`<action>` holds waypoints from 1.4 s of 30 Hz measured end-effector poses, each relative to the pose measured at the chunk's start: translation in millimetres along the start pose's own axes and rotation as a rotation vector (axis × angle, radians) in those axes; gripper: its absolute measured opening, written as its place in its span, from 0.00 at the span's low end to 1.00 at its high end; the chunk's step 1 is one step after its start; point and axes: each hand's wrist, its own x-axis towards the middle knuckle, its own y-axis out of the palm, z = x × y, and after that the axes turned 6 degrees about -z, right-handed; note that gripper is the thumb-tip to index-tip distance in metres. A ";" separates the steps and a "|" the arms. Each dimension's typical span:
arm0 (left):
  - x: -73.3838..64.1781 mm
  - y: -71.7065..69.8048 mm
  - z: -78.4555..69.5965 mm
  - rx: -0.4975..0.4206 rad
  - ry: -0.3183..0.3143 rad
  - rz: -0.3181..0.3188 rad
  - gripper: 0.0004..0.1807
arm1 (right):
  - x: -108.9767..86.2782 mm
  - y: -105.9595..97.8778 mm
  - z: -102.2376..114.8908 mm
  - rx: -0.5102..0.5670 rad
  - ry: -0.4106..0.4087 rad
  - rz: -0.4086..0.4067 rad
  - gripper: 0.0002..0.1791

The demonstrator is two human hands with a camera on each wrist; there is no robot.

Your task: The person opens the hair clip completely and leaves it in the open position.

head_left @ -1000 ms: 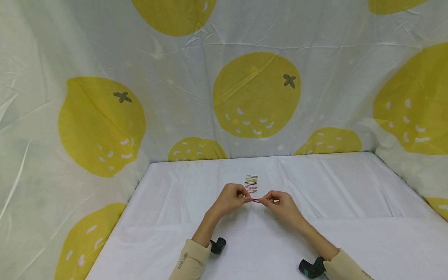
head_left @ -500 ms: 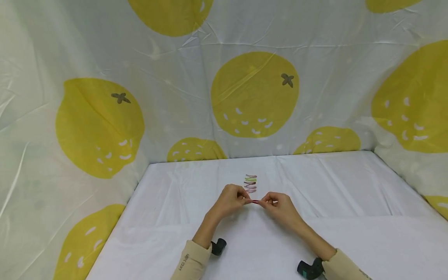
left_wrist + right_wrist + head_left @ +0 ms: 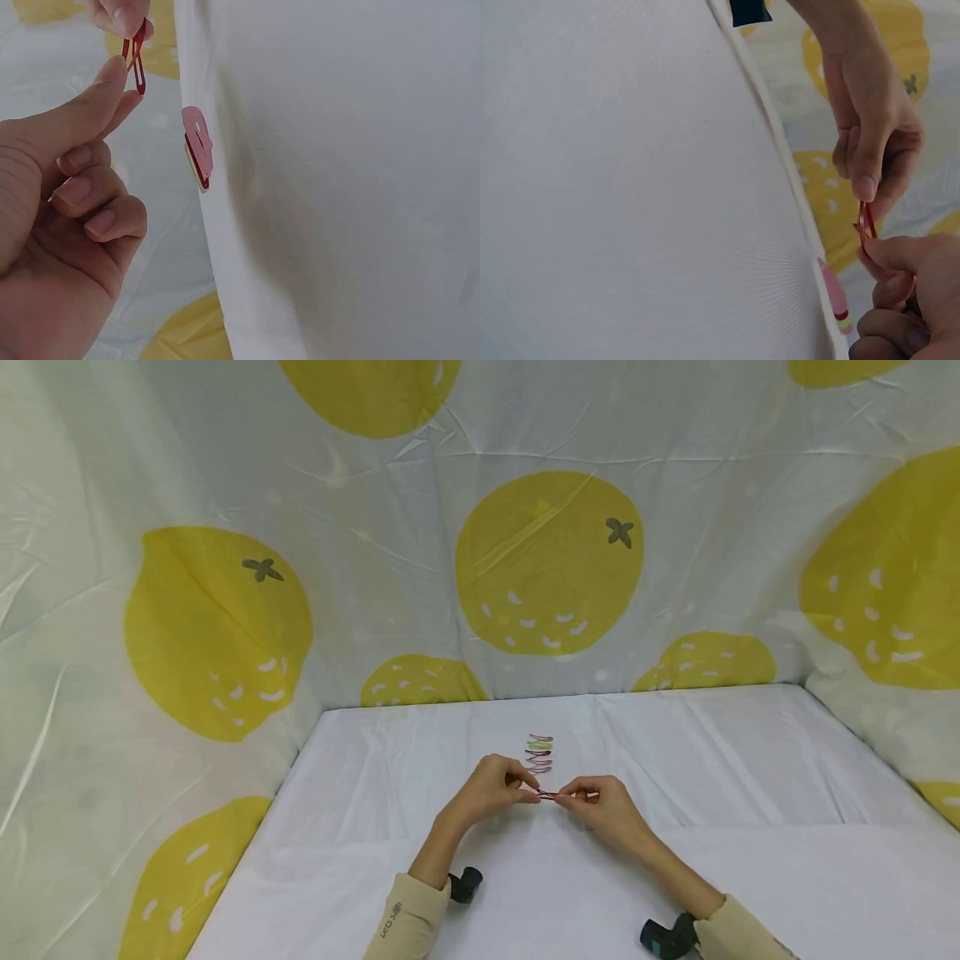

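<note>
Between the two hands is a red snap hair clip, held just above the white table. My left hand has thumb and index finger at the clip's left end. The thumb and index finger of my right hand pinch the other end. Seen from the left wrist, the red clip has its two arms sprung apart. Beyond the hands, several more hair clips in pink, yellow-green and dark red lie on the table in a column, the nearest close to the left fingers.
A white cloth covers the table, with creases across it. Lemon-patterned curtains rise at the back and both sides. Dark wrist cameras are worn beside beige sleeves.
Both hands stay nearly in place around the red hair clip. The left thumb and index finger have parted a little, and the clip's arms look more spread.
</note>
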 end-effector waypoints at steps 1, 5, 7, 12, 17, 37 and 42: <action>0.2 0.2 -0.1 -0.004 0.008 -0.004 0.06 | 0.2 -0.1 -0.4 -0.001 0.008 -0.002 0.07; 0.9 2.7 -0.2 -0.008 0.043 -0.035 0.04 | 1.2 0.1 -1.7 -0.007 0.054 -0.011 0.07; 0.8 3.6 -1.0 -0.005 0.057 -0.054 0.04 | 1.9 0.1 -2.1 -0.005 0.075 -0.009 0.07; 0.7 3.8 -1.9 0.017 0.091 -0.095 0.03 | 2.5 0.4 -1.9 0.024 0.117 0.014 0.09; 0.8 2.4 -1.1 0.001 0.094 -0.125 0.03 | 1.9 0.7 -2.0 0.051 0.089 0.020 0.10; 2.0 0.8 4.5 -0.204 0.014 -0.174 0.05 | -7.9 -6.7 22.5 0.100 -0.137 -0.150 0.13; 1.7 2.0 6.5 -0.233 0.013 -0.178 0.04 | -2.9 -3.7 7.7 0.126 -0.160 -0.137 0.11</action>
